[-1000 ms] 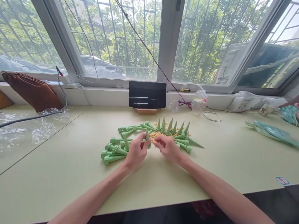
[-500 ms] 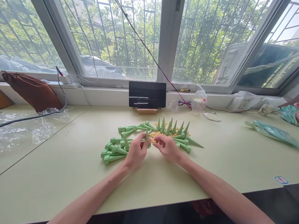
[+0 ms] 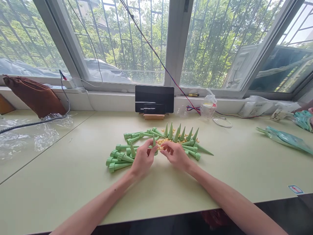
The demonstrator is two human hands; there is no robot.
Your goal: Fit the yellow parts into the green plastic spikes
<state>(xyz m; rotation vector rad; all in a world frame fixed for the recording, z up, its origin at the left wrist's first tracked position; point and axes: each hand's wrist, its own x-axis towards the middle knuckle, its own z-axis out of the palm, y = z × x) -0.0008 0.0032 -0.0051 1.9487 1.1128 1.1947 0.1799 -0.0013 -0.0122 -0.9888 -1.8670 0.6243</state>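
Note:
My left hand [image 3: 142, 160] is closed round a green cone-shaped spike [image 3: 154, 142] held upright in the middle of the pale green table [image 3: 73, 176]. My right hand [image 3: 175, 155] pinches a small yellow piece [image 3: 160, 148] right beside that spike's base. Several more green spikes [image 3: 119, 159] lie flat to the left, and several stand upright [image 3: 181, 134] just behind my hands. Small yellow pieces [image 3: 163, 141] are scattered between them.
A dark tablet [image 3: 154, 99] leans on a wooden stand at the window sill. A brown bag [image 3: 34, 96] and clear plastic wrap [image 3: 26, 133] sit at the left. A plastic bag [image 3: 208, 106], wires and teal packets [image 3: 286, 139] lie at the right.

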